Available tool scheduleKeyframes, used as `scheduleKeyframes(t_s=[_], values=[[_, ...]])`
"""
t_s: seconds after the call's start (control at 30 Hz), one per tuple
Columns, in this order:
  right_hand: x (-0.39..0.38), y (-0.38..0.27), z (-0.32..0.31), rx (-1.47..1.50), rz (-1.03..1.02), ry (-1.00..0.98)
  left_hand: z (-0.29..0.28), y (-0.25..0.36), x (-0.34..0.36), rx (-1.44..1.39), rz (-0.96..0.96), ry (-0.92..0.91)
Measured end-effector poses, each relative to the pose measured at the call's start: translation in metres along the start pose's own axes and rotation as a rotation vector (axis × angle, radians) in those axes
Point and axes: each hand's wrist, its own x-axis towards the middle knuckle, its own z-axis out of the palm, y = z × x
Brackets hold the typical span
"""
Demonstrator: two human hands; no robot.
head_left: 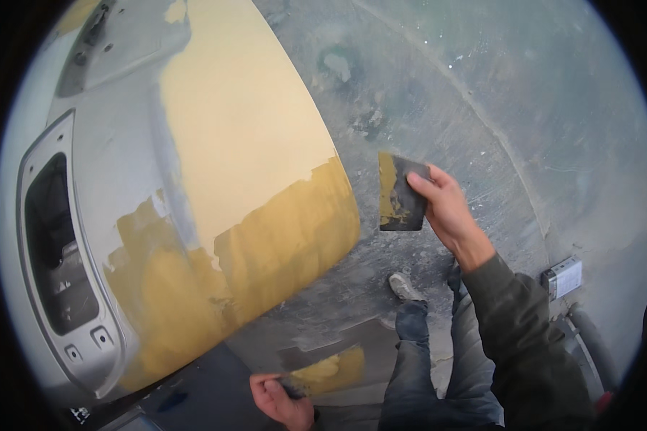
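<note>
My right hand (449, 208) holds a dark, flat, rectangular filler spreader (408, 197), thumb on its face. Yellow filler coats the spreader's left edge. Low in the picture, my left hand (284, 402) closes round the dark end of a flat plate (349, 366) smeared with yellow filler; whether it is a board or a wide putty knife I cannot tell. To the left is a car body panel (133, 108). Darker yellow filler (287, 230) covers its lower part, with a paler cream layer (244, 108) above. Both hands are apart from the panel.
A framed opening (61, 244) is in the panel at far left. On the grey, stained floor (496, 86) stands a rectangular metal can (562, 278) with a white label, right of my forearm. A thick grey hose or pipe (593, 345) lies nearby. My shoe (405, 286) shows below the spreader.
</note>
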Motion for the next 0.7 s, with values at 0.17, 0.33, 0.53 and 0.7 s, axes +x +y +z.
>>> scheduleKeyframes(t_s=[0.17,0.33,0.53,0.7], values=[[-0.096,-0.053,0.016,0.051,-0.046,-0.264,0.041,0.013,0.028,-0.132,-0.062,-0.339],[-0.157,-0.093,0.023,-0.209,-0.060,-0.465,0.074,0.029,0.041,-0.327,-0.012,-0.393],[-0.185,-0.146,0.022,-1.000,-0.325,-0.558,0.062,0.044,0.043,-0.329,0.098,-0.358],[-0.199,-0.161,0.038,-0.948,-0.446,-0.118,0.064,0.057,0.038,-0.395,0.110,-0.163]])
